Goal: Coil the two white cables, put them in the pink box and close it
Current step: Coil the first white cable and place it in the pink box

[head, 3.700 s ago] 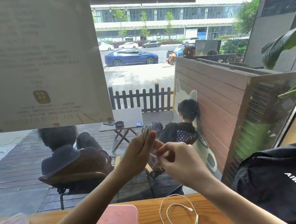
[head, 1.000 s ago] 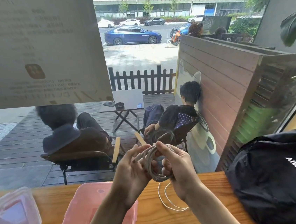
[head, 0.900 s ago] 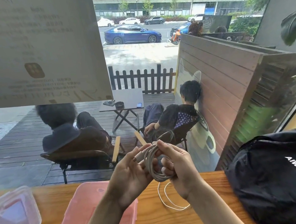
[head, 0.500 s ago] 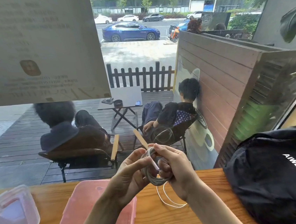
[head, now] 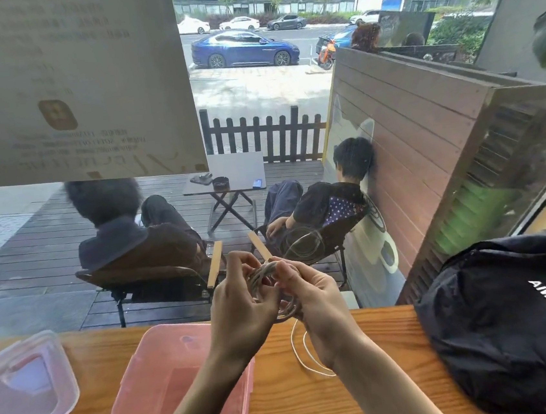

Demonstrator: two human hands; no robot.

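Step in hand: coiling the first cable, near its finish by the look of the bundle.

Coil (head: pixel 266 283): white cable, several loops gathered into a small ring, held in the air above the counter (head: pixel 372 334), between the two hands and just right of the box. Thin, limp, loops slightly uneven; likely to spring open if released loose.

Left hand (head: pixel 238 306): fingers closed on the coil's left side, thumb and forefinger pinching the top strands.

Right hand (head: pixel 311 299): fingers curled around the coil's right side, tips pressed to the top of the bundle beside the left thumb.

Second cable (head: pixel 305 355): white, uncoiled, lying in a loose loop on the counter, partly hidden under the right wrist.

Box (head: pixel 168 379): pink, open, on the counter below the left forearm; nothing visible inside.

Lid (head: pixel 18 395): clear, pink-latched, lying apart at far left.

Next move calls for: securing the free end, then lowering the coil into the box without letting the loops slacken.
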